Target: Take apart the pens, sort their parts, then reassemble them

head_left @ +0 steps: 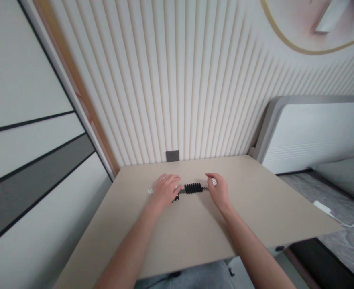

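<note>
Apparently partway through being handled, a black coiled piece [193, 188] lies on a pale beige desk [195, 237], between a person's two bare hands. It is already laid out roughly crosswise, its thick, dark loops packed side by side like a short spring, with a thinner, knobbly length at either side. The handling looks unfinished, since a hand is at each end; whether either end is fastened to anything cannot be told.

The left hand [164, 189] is palm down, its fingers loosely extended over a small black part [176, 198] at the coil's left end; whether they grip it is unclear. The right hand [219, 192] is at the other end, its fingers bent inward near a small white, striped item [214, 182]; any grasp there is hidden too. Just left of the left hand lies a small, clear or whitish scrap [150, 191], too blurred to identify.

The desk is smooth and matte. Behind it rises a cream wall [171, 80] of rounded vertical ribs, with a flat, dark grey socket [172, 155] low down.
</note>
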The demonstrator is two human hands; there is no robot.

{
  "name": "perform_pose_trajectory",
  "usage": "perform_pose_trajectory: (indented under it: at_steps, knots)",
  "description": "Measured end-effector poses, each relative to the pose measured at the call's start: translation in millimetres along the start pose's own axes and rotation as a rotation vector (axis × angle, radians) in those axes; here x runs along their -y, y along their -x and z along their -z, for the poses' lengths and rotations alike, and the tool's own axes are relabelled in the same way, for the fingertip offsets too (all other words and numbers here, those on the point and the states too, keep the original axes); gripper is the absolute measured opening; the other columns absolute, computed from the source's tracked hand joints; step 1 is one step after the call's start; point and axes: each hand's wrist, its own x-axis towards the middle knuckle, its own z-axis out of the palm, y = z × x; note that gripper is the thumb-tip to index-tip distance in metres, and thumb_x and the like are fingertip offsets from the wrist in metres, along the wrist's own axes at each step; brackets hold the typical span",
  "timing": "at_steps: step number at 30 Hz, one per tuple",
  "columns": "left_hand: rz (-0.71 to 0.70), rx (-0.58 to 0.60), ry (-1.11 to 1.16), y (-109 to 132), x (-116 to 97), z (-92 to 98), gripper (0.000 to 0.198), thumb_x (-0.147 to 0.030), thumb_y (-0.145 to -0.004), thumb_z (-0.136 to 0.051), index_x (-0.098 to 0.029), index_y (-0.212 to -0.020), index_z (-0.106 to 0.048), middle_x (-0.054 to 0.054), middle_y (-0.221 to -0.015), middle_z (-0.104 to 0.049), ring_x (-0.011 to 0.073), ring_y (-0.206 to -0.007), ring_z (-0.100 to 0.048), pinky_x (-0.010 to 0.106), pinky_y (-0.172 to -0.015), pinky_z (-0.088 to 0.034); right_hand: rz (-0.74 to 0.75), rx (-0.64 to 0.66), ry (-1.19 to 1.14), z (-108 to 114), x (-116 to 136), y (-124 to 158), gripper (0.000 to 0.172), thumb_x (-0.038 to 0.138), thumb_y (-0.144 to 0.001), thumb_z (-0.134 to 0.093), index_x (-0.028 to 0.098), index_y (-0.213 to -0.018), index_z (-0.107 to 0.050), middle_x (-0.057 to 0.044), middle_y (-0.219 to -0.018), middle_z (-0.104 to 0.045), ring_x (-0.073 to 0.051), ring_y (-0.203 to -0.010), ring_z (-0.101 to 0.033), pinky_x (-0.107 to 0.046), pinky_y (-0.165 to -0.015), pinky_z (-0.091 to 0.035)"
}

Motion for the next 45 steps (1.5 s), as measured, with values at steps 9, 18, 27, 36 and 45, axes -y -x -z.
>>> perform_pose_trajectory:
  at_steps: [9,18,27,36,45]
  knots:
    - [0.332,-0.220,-0.076,77,94,31.8,0.031,-0.034,-0.096,-0.040,-0.018,-0.109,-0.064,0.010,-0.109,-0.066,0.0246,-0.104,-0.060,0.042,-0.096,-0.046,0.033,0.057,-0.061,-7,1,7,0.028,0.026,-0.084,-0.045,0.018,-0.094,-0.070,-0.010,-0.097,-0.072,-0.024,-0.094,-0.064,-0.040,-0.089,-0.045]
    - [0.433,-0.238,0.136,101,107,0.8,0.028,-0.029,-0.089,-0.047,-0.015,-0.105,-0.066,0.012,-0.106,-0.068,0.0258,-0.102,-0.063,0.044,-0.095,-0.048,-0.051,0.034,-0.112,-10,-4,12,0.030,0.030,-0.082,-0.045,0.016,-0.093,-0.070,-0.012,-0.098,-0.071,-0.026,-0.093,-0.063,-0.039,-0.085,-0.046]
    - [0.346,-0.232,0.210,95,91,0.9,0.026,-0.030,-0.093,-0.046,-0.017,-0.104,-0.065,0.009,-0.104,-0.069,0.0231,-0.101,-0.063,0.040,-0.093,-0.049,-0.082,0.045,-0.144,-14,-8,12,0.032,0.033,-0.085,-0.044,0.017,-0.095,-0.070,-0.013,-0.098,-0.071,-0.026,-0.092,-0.061,-0.038,-0.080,-0.045]
    - [0.340,-0.212,0.220,95,87,3.0,0.026,-0.030,-0.093,-0.046,-0.016,-0.103,-0.066,0.010,-0.102,-0.069,0.0235,-0.099,-0.063,0.040,-0.092,-0.049,-0.062,0.076,-0.131,-16,-9,14,0.031,0.033,-0.086,-0.044,0.017,-0.096,-0.070,-0.012,-0.099,-0.071,-0.026,-0.092,-0.062,-0.038,-0.081,-0.046]
    - [0.245,-0.144,0.201,94,85,3.1,0.024,-0.029,-0.091,-0.050,-0.018,-0.107,-0.065,0.009,-0.104,-0.068,0.0232,-0.101,-0.061,0.040,-0.093,-0.047,-0.044,0.091,-0.121,-15,-3,15,0.030,0.033,-0.085,-0.046,0.017,-0.094,-0.070,-0.012,-0.098,-0.071,-0.026,-0.092,-0.062,-0.039,-0.084,-0.045]
